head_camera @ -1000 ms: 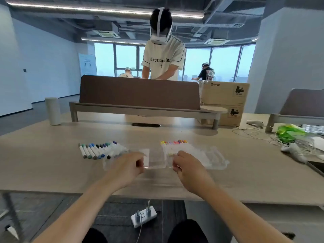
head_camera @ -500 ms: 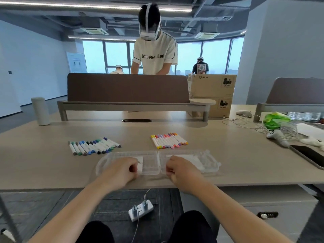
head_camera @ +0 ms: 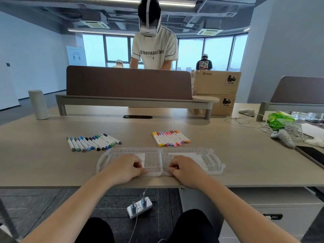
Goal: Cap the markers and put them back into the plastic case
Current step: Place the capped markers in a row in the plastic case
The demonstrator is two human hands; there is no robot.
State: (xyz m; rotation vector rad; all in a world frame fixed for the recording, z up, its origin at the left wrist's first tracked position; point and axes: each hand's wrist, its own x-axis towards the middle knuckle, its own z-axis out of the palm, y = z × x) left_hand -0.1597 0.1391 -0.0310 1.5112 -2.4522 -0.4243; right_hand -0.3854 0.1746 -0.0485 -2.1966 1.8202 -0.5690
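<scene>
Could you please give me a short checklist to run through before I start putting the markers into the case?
1. The plastic case is open, both halves flat on the table: ok.
2. Case slots free of markers: ok.
3. Hands free to pick up a marker: not ok. The left hand and right hand each hold the case's near rim.
4. Both groups lie apart from the case, beyond it, the cool-coloured markers at left and the warm-coloured markers at right: ok.
5. Every marker capped: cannot tell, too small to see.
</scene>
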